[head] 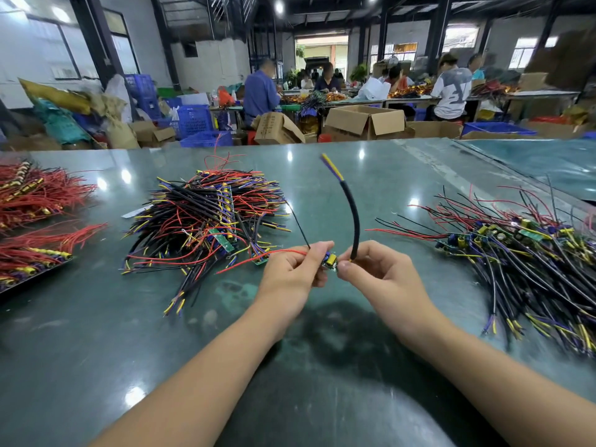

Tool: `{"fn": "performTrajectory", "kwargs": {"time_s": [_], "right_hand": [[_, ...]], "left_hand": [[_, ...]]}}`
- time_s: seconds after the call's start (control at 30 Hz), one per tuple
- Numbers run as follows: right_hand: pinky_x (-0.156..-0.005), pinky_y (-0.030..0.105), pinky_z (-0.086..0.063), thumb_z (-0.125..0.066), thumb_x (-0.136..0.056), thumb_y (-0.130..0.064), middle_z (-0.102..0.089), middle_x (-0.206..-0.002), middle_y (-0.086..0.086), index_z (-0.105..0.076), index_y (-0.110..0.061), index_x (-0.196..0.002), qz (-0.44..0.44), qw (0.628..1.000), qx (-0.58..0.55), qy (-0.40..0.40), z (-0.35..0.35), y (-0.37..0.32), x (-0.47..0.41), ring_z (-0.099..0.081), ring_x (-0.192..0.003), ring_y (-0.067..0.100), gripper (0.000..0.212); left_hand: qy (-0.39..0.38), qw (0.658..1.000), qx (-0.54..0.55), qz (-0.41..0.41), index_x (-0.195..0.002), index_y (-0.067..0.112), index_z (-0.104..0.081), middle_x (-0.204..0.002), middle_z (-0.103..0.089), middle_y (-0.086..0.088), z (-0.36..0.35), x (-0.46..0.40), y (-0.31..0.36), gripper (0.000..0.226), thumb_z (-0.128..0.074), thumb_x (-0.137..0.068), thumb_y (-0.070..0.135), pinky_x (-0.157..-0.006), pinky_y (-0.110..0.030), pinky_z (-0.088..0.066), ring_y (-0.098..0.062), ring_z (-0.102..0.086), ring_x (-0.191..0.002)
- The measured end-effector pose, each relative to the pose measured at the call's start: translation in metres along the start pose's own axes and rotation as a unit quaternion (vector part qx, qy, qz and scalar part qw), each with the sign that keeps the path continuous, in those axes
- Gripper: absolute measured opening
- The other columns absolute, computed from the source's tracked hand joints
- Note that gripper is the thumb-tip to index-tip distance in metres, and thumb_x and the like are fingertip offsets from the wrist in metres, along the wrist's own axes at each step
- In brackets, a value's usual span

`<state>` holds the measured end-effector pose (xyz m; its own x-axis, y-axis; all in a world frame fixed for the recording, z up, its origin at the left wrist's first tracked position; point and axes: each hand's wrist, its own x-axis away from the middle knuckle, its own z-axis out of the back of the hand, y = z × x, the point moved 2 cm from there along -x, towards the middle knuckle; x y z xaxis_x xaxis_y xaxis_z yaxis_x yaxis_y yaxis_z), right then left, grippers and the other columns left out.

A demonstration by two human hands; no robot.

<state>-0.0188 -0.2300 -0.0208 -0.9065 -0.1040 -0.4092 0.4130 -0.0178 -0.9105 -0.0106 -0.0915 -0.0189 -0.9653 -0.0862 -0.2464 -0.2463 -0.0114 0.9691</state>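
Observation:
Above the green table's middle, both hands hold a small circuit board (331, 261) with a yellow capacitor. My left hand (295, 275) pinches its left end, where a thin red wire (258, 259) and a thin black wire (298, 225) come out to the left. My right hand (371, 272) pinches the right end, at the base of a thick black sheathed cable (353, 214). That cable arcs upward and ends in bare yellow and purple leads (330, 164).
A heap of wired boards (206, 217) lies left of my hands and another heap (529, 262) to the right. Red wire bundles (35, 214) sit at the table's left edge. Beyond the table's far edge (322, 144) are cardboard boxes, blue crates and seated workers.

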Motion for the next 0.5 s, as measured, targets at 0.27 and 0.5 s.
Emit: {"fn": "performTrajectory", "kwargs": {"time_s": [0.27, 0.5], "right_hand": [[-0.073, 0.017, -0.052, -0.059, -0.090, -0.003, -0.065, -0.070, -0.002, -0.065, -0.012, -0.076, -0.027, 0.992, -0.108, 0.052, 0.0002, -0.0010, -0.0007, -0.065, -0.074, 0.010, 0.017], [-0.069, 0.015, -0.051, -0.062, -0.086, -0.001, -0.072, -0.076, -0.003, -0.068, -0.018, -0.080, 0.014, 0.989, -0.119, 0.082, 0.0002, -0.0046, -0.0021, -0.069, -0.080, 0.012, 0.019]], "left_hand": [[0.046, 0.995, 0.086, 0.004, -0.082, 0.023, -0.073, -0.058, -0.064, 0.008, 0.0003, 0.0019, 0.0073, 0.026, -0.051, -0.096, 0.022, -0.052, -0.020, -0.052, -0.007, -0.058, -0.049], [0.113, 0.974, 0.192, 0.043, -0.083, 0.007, -0.067, -0.058, -0.067, 0.001, 0.0090, -0.0051, 0.0065, 0.030, -0.045, -0.100, 0.019, -0.050, -0.016, -0.050, -0.004, -0.058, -0.047]]}}
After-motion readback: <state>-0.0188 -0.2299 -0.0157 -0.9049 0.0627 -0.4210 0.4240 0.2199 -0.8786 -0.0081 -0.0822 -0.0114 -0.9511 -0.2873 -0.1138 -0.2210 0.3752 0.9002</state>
